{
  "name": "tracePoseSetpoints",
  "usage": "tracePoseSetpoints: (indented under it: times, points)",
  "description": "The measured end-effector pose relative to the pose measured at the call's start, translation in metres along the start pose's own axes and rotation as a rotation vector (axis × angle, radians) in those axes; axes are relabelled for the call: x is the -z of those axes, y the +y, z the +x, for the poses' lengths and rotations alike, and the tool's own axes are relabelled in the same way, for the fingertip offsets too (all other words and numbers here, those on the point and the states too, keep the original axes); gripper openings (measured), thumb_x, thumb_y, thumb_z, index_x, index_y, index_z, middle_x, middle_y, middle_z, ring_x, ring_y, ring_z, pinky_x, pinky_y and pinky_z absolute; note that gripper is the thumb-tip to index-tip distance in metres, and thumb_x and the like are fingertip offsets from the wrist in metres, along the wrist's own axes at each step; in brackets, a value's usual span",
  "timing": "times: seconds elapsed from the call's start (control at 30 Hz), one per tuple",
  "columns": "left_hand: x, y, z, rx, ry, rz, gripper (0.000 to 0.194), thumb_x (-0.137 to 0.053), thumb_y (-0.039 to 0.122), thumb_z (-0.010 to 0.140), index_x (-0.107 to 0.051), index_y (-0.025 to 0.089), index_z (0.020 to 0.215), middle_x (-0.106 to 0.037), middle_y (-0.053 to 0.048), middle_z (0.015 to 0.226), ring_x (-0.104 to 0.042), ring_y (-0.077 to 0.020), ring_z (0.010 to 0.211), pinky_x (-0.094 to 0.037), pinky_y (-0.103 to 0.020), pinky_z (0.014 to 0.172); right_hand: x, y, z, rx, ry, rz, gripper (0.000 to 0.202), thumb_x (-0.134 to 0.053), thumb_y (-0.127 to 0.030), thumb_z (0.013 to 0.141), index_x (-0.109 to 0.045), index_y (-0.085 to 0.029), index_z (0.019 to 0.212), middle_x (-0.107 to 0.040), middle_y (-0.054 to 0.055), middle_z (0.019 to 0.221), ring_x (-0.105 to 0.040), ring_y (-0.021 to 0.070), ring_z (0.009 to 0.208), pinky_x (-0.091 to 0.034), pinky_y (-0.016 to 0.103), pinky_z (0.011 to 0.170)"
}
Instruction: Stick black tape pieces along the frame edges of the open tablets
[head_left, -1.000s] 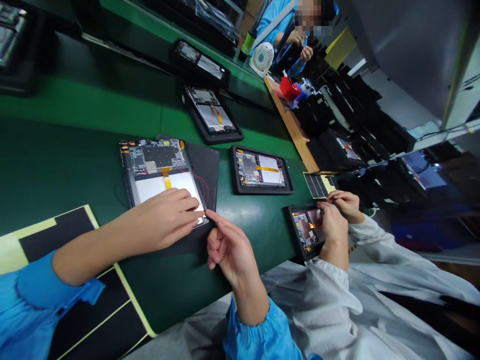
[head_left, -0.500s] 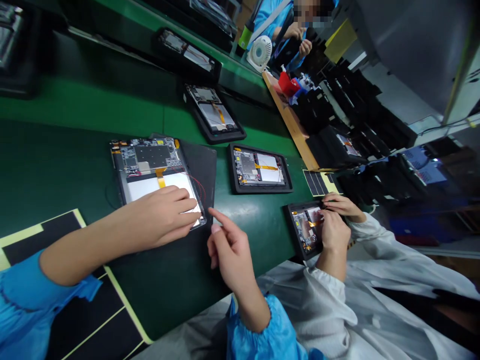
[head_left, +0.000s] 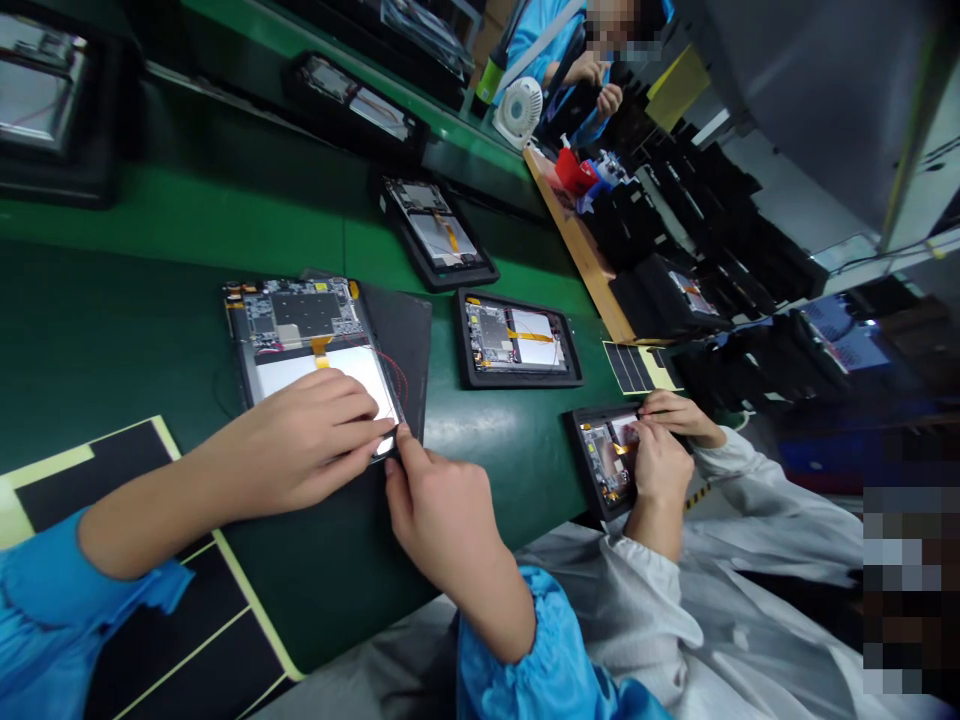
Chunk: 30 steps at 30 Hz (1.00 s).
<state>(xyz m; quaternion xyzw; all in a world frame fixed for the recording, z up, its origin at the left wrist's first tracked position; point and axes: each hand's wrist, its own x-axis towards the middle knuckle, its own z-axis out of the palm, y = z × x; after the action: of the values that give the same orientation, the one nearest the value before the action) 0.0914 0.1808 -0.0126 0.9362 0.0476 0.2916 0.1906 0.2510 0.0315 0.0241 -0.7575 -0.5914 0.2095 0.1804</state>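
An opened tablet (head_left: 304,315) lies on the dark green mat, its circuit board, orange flat cable (head_left: 321,350) and white battery (head_left: 289,375) exposed. Beneath it a dark panel (head_left: 409,335) sticks out to the right, and thin red wires loop past the tablet's edge. My left hand (head_left: 319,430) lies over the lower part of the battery, its fingers bent together at the near right corner; whatever they pinch is hidden. At that same corner, the index finger and thumb of my right hand (head_left: 442,500) close on the tablet's edge, touching the left fingertips.
Another opened tablet in a black tray (head_left: 521,380) lies to the right, with more trays behind. Black adhesive strips on yellow backing (head_left: 225,620) lie near my left arm. At right, a co-worker's hands (head_left: 664,460) work on a tablet. A small white fan (head_left: 519,112) stands behind.
My right hand has moved left and up from beside the tablet to its near right corner, with the index finger now touching it. The left hand has shifted slightly left.
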Motion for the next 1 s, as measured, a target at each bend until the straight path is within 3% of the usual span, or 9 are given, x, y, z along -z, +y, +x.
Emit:
tracePoseSetpoints:
  times: [0.07,0.13,0.2,0.33,0.5,0.67,0.83,1.0]
  points:
    - [0.004,0.009,-0.008,0.069,0.059,0.036,0.028,-0.046,0.017,0.113,-0.072,0.015,0.103,-0.067,-0.006,0.103,-0.059,-0.0227,0.099,-0.045,-0.042,0.093,0.004,0.003,-0.001,-0.004,0.047,0.156,0.041,-0.054,-0.029,0.104,-0.075,-0.019,0.139,-0.085,0.014,0.107,-0.079,0.0280,0.084,-0.056,0.034,0.073]
    - [0.004,0.017,-0.017,0.108,0.105,0.062,0.023,-0.050,0.019,0.112,-0.070,0.016,0.101,-0.066,-0.006,0.099,-0.057,-0.0229,0.096,-0.044,-0.042,0.090,0.007,0.008,0.000,-0.005,0.184,0.325,0.035,-0.055,-0.028,0.106,-0.080,-0.024,0.130,-0.084,0.011,0.117,-0.080,0.0274,0.096,-0.058,0.035,0.082]
    - [0.000,0.021,-0.023,0.134,0.119,0.067,0.021,-0.050,0.021,0.112,-0.068,0.017,0.102,-0.063,-0.005,0.094,-0.056,-0.0226,0.091,-0.043,-0.041,0.084,0.010,0.011,0.006,0.050,0.280,0.398,0.030,-0.057,-0.026,0.106,-0.083,-0.025,0.121,-0.084,0.009,0.111,-0.078,0.0255,0.097,-0.058,0.035,0.085]
    - [-0.010,0.022,-0.026,0.193,0.105,0.048,0.022,-0.048,0.018,0.110,-0.066,0.017,0.097,-0.060,-0.005,0.090,-0.054,-0.0230,0.087,-0.041,-0.039,0.080,0.015,0.011,0.027,0.221,0.097,0.225,0.021,-0.062,-0.023,0.103,-0.083,-0.023,0.107,-0.076,0.005,0.089,-0.070,0.0202,0.083,-0.052,0.031,0.075]
    - [-0.016,0.021,-0.023,0.183,0.121,0.037,0.029,-0.044,0.016,0.112,-0.068,0.015,0.095,-0.058,-0.005,0.089,-0.052,-0.0228,0.085,-0.039,-0.038,0.080,0.020,0.004,0.038,0.193,-0.051,0.053,0.006,-0.075,-0.017,0.096,-0.080,-0.019,0.100,-0.071,0.003,0.091,-0.067,0.0174,0.082,-0.048,0.027,0.073]
    - [-0.016,0.022,-0.023,0.178,0.128,0.037,0.030,-0.043,0.013,0.112,-0.068,0.014,0.096,-0.058,-0.006,0.090,-0.052,-0.0233,0.086,-0.038,-0.039,0.080,0.017,-0.007,0.035,0.138,-0.094,-0.144,0.011,-0.068,-0.013,0.102,-0.077,-0.016,0.096,-0.074,0.008,0.096,-0.071,0.0214,0.089,-0.050,0.030,0.078]
    - [-0.019,0.023,-0.025,0.172,0.131,0.052,0.029,-0.045,0.011,0.110,-0.067,0.014,0.091,-0.057,-0.006,0.090,-0.051,-0.0233,0.086,-0.038,-0.040,0.079,0.015,-0.008,0.039,0.241,-0.139,-0.342,0.014,-0.061,-0.011,0.104,-0.074,-0.013,0.099,-0.073,0.011,0.096,-0.070,0.0243,0.086,-0.050,0.032,0.076]
    - [-0.020,0.024,-0.024,0.147,0.138,0.098,0.030,-0.044,0.011,0.111,-0.069,0.013,0.094,-0.057,-0.007,0.091,-0.050,-0.0244,0.086,-0.038,-0.041,0.078,0.017,-0.005,0.041,0.216,-0.125,-0.250,0.016,-0.056,-0.009,0.105,-0.071,-0.013,0.099,-0.072,0.010,0.097,-0.068,0.0225,0.087,-0.050,0.031,0.078]
